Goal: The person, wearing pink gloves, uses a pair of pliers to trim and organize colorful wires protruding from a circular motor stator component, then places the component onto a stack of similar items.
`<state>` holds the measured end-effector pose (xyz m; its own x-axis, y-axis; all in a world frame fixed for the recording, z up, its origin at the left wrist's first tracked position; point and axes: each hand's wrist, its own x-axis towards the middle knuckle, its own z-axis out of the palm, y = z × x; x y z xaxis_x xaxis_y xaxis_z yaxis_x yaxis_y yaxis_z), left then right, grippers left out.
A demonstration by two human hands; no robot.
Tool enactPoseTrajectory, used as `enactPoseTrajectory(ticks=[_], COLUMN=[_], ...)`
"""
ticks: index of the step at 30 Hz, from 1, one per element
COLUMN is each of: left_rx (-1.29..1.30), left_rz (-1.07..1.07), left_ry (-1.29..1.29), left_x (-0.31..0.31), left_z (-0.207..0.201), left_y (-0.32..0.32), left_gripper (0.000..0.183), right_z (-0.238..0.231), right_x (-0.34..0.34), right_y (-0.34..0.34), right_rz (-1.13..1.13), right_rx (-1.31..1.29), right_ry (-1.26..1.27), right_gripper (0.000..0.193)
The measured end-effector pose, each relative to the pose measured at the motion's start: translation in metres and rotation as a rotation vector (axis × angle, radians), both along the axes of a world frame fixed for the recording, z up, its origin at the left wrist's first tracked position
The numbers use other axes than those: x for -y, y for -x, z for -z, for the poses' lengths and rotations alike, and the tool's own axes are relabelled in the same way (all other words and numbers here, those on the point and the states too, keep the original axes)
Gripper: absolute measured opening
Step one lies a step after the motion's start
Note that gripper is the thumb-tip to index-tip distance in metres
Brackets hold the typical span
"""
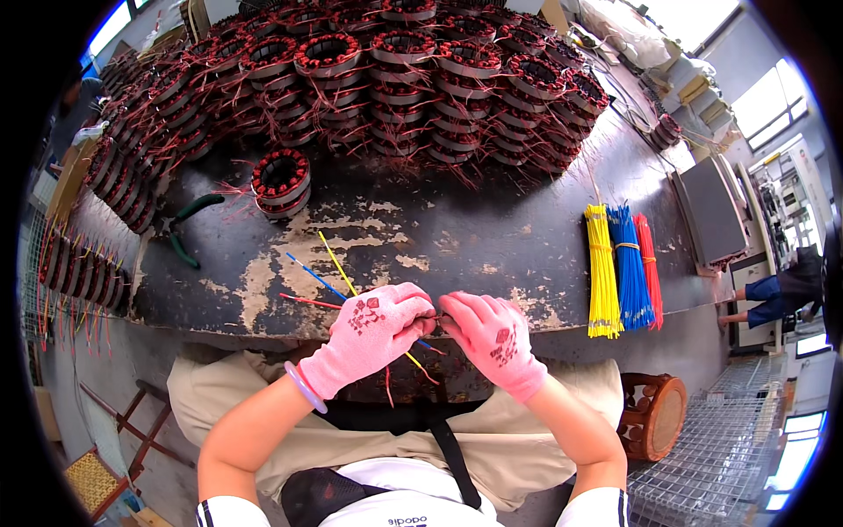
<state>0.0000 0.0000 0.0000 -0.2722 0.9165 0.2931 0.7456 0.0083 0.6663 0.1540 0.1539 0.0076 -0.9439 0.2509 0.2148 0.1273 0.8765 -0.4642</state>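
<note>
Three wires (pixel 318 277) pinched in our left hand (pixel 372 327) could slip if our right hand (pixel 492 338), whose grip we cannot tell, tugs.

Scuffed black tabletop (pixel 492 233) with stacked coil rings (pixel 399 97), one lone coil ring (pixel 283 202), green-handled pliers (pixel 200 205), three wire bundles (pixel 627 268).

dark lettering (pixel 407 520) across the chest of the wearer's white t-shirt (pixel 404 492), upside down from this view and partly cut by the lower edge; dark red print (pixel 366 314) on the back of the pink left glove (pixel 373 332) and similar print on the pink right glove (pixel 490 338), too small to read
</note>
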Motion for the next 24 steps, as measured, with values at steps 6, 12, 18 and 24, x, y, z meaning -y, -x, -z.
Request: enactPoseTrajectory(ticks=[6, 12, 18, 24], left_rx=[0.030, 0.039, -0.048, -0.034], left_rz=[-0.003, -0.005, 0.036, -0.013], left_ry=[-0.074, -0.030, -0.052, -0.022], left_x=[-0.013, -0.009, -0.007, 0.000], left_z=[0.004, 0.000, 0.003, 0.001], left_y=[-0.011, -0.013, -0.006, -0.001], left_gripper=[0.011, 0.012, 0.011, 0.012], right_z=[-0.009, -0.024, -0.009, -0.031], right_x=[-0.025, -0.013, -0.017, -0.044], right_y=[-0.006, -0.011, 0.004, -0.030], right_rz=[0.164, -0.157, 0.071, 0.396], right_rx=[0.416, 0.006, 0.320, 0.119], right_ry=[1.263, 0.007, 0.767, 0.877], right_gripper=[0.024, 0.022, 0.016, 0.023])
